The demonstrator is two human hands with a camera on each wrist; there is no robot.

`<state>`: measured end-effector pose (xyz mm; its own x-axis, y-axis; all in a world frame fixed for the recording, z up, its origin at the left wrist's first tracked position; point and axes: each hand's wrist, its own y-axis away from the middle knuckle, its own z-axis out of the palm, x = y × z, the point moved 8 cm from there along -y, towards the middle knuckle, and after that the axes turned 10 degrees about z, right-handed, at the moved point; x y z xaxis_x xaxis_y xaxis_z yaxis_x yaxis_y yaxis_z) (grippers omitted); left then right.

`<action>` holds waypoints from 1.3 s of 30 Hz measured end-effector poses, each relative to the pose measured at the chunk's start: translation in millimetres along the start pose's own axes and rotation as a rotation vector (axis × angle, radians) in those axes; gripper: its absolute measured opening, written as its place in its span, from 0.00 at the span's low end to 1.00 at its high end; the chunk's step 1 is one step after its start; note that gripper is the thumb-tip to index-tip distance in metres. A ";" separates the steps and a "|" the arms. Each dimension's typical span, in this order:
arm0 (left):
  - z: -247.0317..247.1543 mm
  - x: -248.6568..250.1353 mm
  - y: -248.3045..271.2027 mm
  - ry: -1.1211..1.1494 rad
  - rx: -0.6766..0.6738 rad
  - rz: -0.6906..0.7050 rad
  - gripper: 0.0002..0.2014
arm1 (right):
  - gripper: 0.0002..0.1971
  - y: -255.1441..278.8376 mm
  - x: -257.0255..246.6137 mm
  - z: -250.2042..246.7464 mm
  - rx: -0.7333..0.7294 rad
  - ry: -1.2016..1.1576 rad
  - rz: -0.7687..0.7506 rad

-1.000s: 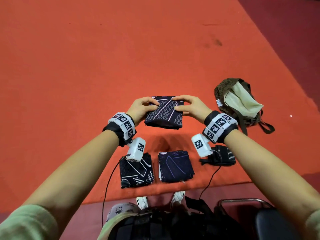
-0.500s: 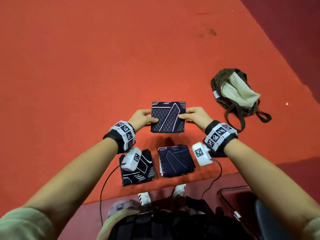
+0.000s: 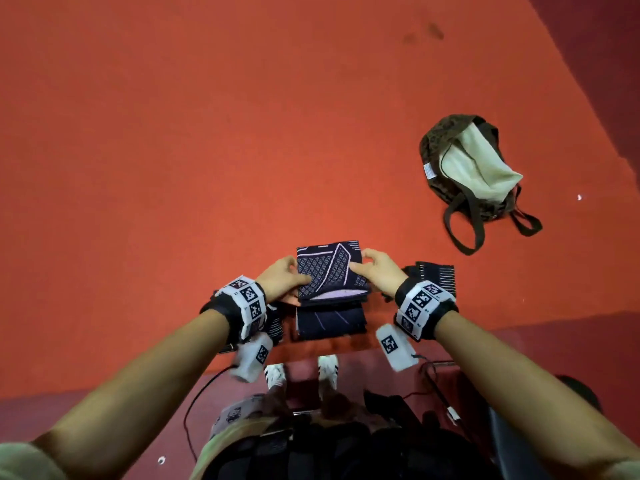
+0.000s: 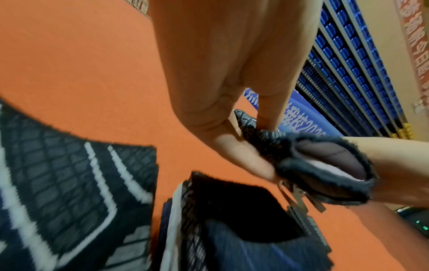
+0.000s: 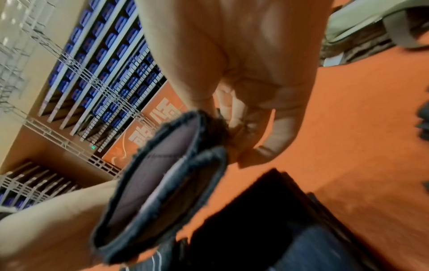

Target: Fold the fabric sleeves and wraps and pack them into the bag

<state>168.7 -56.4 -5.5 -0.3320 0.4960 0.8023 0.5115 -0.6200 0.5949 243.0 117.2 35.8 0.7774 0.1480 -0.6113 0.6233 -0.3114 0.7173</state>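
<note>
Here, left hand [image 3: 282,278] and right hand [image 3: 375,273] pinch folded sleeve [image 3: 329,270].

Hands and folded cloth mask much of the scene

The left wrist band [image 3: 246,303] and its camera block cover most of a folded piece [image 3: 275,325] at the orange mat's [image 3: 207,150] near edge; the held sleeve [image 3: 329,271] overlaps the far part of the middle stack [image 3: 330,323]. The right hand [image 3: 375,273] hides part of the striped wrap [image 3: 438,273]. Both wrist views smear the nearer fabric, and the bag [image 5: 362,31] is cut off at the right wrist view's top right corner.
</note>
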 end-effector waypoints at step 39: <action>48.2 -49.4 14.5 -0.591 0.168 0.054 0.33 | 0.40 -6.9 71.8 55.2 0.018 0.764 0.013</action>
<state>230.7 -60.6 -38.7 0.1686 0.7496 0.6401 0.6493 -0.5730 0.5000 289.9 78.2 -31.5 0.6310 0.7502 -0.1974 0.6174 -0.3315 0.7134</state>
